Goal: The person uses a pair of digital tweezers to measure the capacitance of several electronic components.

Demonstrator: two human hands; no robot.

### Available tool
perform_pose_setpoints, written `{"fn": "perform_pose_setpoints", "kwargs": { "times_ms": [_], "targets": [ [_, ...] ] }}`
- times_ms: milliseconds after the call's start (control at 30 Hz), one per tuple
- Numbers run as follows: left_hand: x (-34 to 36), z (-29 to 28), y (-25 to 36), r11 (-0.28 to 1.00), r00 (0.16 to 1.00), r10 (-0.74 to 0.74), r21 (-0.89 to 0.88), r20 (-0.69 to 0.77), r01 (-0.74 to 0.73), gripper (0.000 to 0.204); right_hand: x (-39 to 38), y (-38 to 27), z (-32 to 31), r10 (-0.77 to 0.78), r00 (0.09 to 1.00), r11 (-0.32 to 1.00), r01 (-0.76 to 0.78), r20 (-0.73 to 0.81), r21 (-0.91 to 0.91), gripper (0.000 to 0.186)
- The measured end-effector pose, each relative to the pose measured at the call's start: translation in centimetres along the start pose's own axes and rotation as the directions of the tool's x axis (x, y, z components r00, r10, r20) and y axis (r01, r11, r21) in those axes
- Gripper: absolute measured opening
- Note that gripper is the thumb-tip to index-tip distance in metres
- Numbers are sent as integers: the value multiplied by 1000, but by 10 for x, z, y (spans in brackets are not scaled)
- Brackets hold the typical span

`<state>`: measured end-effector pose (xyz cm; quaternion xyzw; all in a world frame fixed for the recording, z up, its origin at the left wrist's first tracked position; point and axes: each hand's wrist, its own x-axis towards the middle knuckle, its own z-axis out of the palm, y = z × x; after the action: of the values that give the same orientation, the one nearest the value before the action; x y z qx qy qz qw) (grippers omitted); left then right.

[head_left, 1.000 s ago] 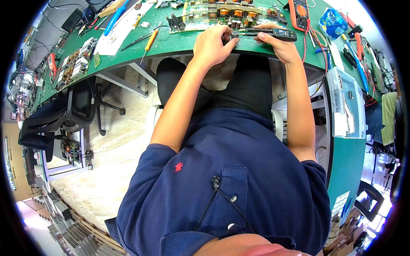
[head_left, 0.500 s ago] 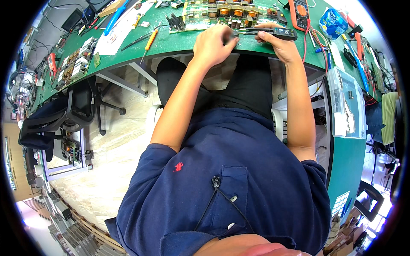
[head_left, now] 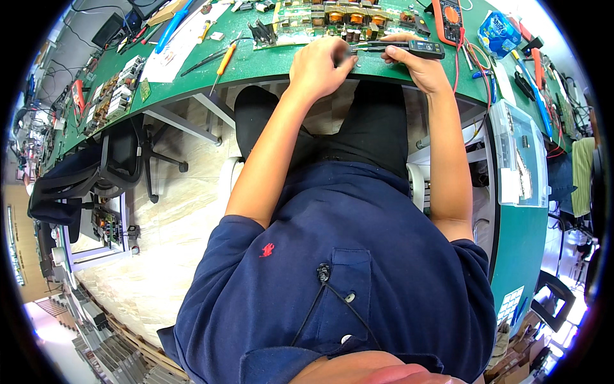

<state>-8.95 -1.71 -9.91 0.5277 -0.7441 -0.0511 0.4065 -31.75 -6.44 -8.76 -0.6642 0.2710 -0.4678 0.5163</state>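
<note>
My left hand point(head_left: 320, 64) rests on the near edge of the green workbench point(head_left: 268, 61) with its fingers curled. Its fingertips meet the thin tips of a black tweezer-shaped probe tool point(head_left: 400, 46). Whether it pinches a small part is hidden. My right hand point(head_left: 419, 67) grips that probe tool by its thick end and holds it level, pointing left. Just beyond both hands lies a circuit board point(head_left: 332, 13) with several copper coils.
An orange multimeter point(head_left: 448, 13) with red leads and a blue packet point(head_left: 497, 27) lie at the far right. An orange-handled screwdriver point(head_left: 224, 61) lies to the left. A clear plastic box point(head_left: 518, 153) sits on the right wing. A black chair point(head_left: 96, 173) stands at the left.
</note>
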Motion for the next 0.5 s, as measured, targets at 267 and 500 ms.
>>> {"fn": "perform_pose_setpoints", "kwargs": {
  "times_ms": [267, 500],
  "targets": [
    [0, 0, 0, 1000, 1000, -16, 1, 10, 16, 26, -1, -2, 2, 1, 1000, 1000, -1, -7, 4, 24],
    [0, -1, 1, 1000, 1000, -12, 10, 14, 12, 27, 0, 0, 1, -1, 1000, 1000, 1, 0, 18, 24]
  ]
}}
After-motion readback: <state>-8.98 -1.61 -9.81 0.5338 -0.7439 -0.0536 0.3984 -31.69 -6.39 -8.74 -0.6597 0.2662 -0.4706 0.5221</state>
